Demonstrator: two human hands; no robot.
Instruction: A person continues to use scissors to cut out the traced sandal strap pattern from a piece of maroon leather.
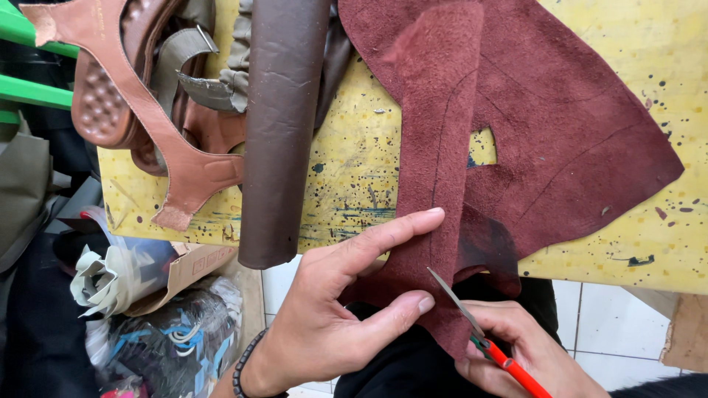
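Cutting step in hand, by the look of it: maroon suede sheet (531, 125) lies on the yellow paint-spattered counter (354, 177), its near end hanging off the edge toward the person's lap.

Left hand (332, 309): fingers (398, 228) apart, flat on the suede strip, index pointing along the strip, thumb pressing lower down. It pins the strip rather than gripping it.

Right hand (523, 346): fingers closed round the red-handled scissors (479, 332). Blades nearly together, tip touching the strip's right edge just beside the left thumb.

A faint drawn line runs up the strip and curves across the sheet. One notch is already cut out of the sheet, with yellow counter showing through.

Judgement: cut has just started or is about to start at the hanging end. Next move calls for opening the blades, keeping the suede taut under the left hand and tracking the drawn line; left thumb sits close to the blade path, so some risk there.

Around it:
- dark brown leather roll (284, 125), lying upright in frame, left of the suede, lower end past the counter edge.
- tan sandal parts (147, 110), top left, with olive straps (214, 66) beside them.
- brown cardboard package (192, 269), folded, below the counter at left; print too small to tell.
- crumpled pale paper (103, 276) beside it, dark plastic bag (177, 332) with blue marks underneath.
- no signs visible.
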